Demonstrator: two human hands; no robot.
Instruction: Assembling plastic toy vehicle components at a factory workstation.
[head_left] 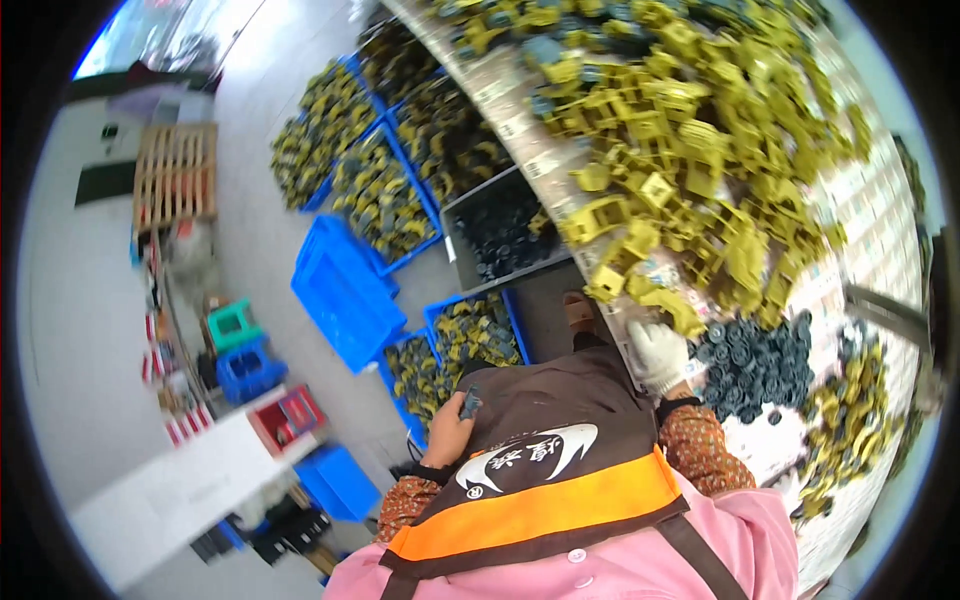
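Observation:
My left hand [449, 437] is bare and closed around a small dark blue-grey plastic part [470, 404], held low in front of the brown apron. My right hand [658, 357] wears a white glove and rests at the table's near edge. Its fingers are curled against a curved yellow plastic part [672, 306] at the tip of the large heap of yellow plastic parts [700, 150]. Just right of the glove lies a pile of round dark wheel-like pieces [755, 365].
A mixed pile of yellow and dark parts [850, 420] lies farther right on the table. Left of the table, filled blue crates [385, 200] and a grey bin of black pieces [505, 235] stand on the floor, beside an unfilled blue crate [345, 290]. A metal bar [885, 315] juts in at right.

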